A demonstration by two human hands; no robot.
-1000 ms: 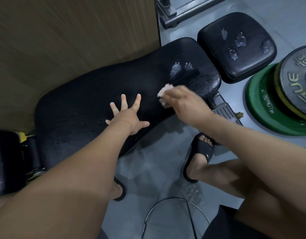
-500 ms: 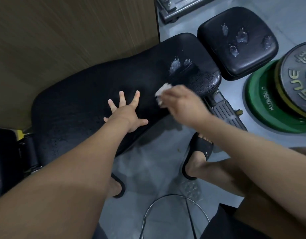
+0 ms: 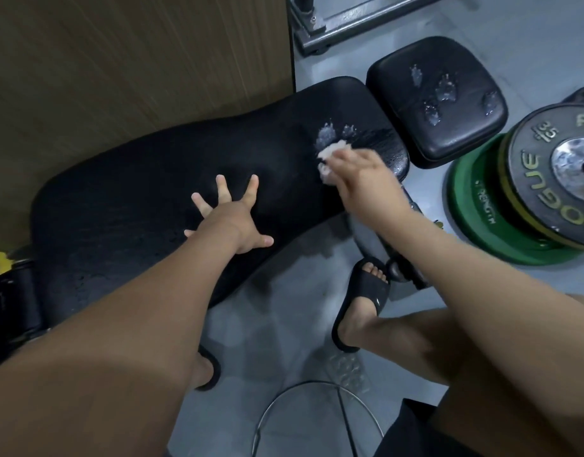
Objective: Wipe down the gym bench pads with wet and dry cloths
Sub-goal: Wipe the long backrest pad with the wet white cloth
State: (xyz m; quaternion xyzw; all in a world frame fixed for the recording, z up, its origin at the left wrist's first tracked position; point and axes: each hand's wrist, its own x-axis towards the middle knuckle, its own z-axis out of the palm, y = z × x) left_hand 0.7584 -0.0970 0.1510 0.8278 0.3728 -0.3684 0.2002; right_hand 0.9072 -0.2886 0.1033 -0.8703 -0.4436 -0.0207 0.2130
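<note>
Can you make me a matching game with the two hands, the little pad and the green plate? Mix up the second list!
1 left hand
2 right hand
3 small pad
4 green plate

a grips a white cloth
b spread flat on the long pad
c dotted with wet blobs
d lies under the grey plate

Pairs: 1-b, 2-a, 3-c, 4-d

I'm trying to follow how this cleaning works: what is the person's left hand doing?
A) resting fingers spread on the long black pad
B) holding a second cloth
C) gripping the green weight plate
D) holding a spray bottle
A: the left hand rests with fingers spread on the long black pad, holding nothing; the right hand grips the white cloth.
</note>
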